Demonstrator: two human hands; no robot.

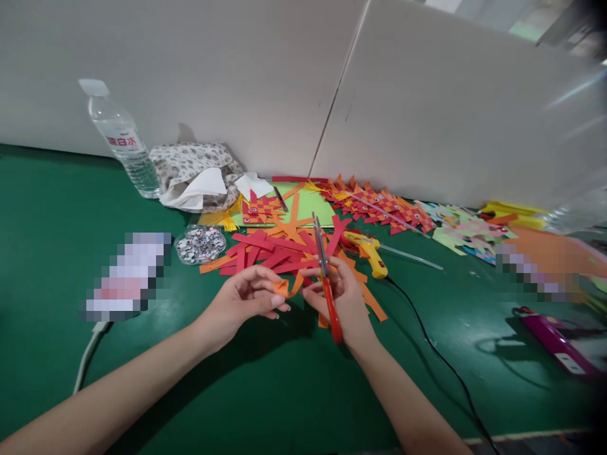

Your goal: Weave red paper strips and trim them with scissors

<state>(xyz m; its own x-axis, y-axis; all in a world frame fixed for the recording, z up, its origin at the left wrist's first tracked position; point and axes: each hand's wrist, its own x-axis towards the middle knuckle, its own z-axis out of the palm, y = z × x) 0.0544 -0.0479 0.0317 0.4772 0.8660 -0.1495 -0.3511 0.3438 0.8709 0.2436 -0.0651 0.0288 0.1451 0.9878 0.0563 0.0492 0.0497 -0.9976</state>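
Observation:
My left hand [251,298] pinches a folded orange paper strip [281,288] between thumb and fingers. The strip's loose end curls up toward my right hand [339,294]. Red-handled scissors [327,284] rest in my right hand, blades pointing away from me and handles toward my wrist. Whether my right fingertips also touch the strip is hard to tell. Just beyond both hands lies a pile of red strips [277,245] and orange strips [374,302]. A yellow glue gun [372,253] with a clear stick in it lies to the right of the pile.
A water bottle [124,139] and a patterned tissue pouch [196,170] stand at the back left. Nearer are a bag of googly eyes [202,244] and a phone [126,275]. Woven paper fish [379,205] lie along the wall. A black cord [436,347] and purple power strip [554,341] are right.

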